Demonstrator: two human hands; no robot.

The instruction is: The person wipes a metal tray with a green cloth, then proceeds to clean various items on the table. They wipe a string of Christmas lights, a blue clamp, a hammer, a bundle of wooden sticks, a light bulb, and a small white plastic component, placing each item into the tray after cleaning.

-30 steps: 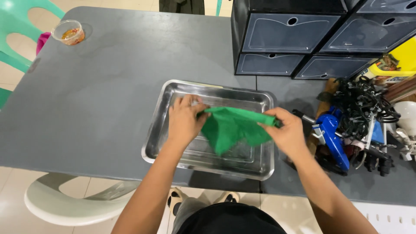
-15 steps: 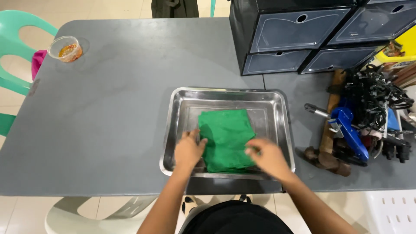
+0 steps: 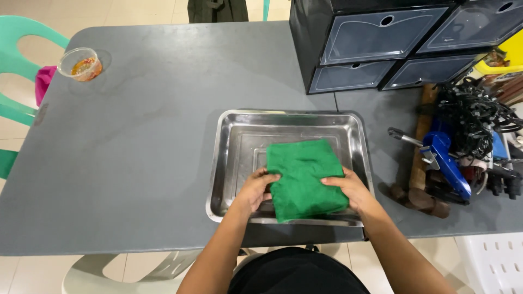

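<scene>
A folded green cloth (image 3: 303, 174) lies flat inside a shiny steel tray (image 3: 235, 142) on the grey table (image 3: 141, 141). My left hand (image 3: 255, 189) grips the cloth's near left edge, fingers curled over it. At the cloth's near right edge rests my right hand (image 3: 348, 188), fingers laid on top and pinching the fold. Both hands are inside the tray's near half.
Dark stacked drawer boxes (image 3: 381, 41) stand at the back right. A heap of tools, black cables and a blue tool (image 3: 452, 163) lies right of the tray. A small clear cup (image 3: 80, 63) sits at the far left corner. Green plastic chairs (image 3: 16, 81) stand left of the table.
The cloth was held up between both hands and half open; it has since been folded and laid flat in the tray. Both hands have come down onto its near edge.
</scene>
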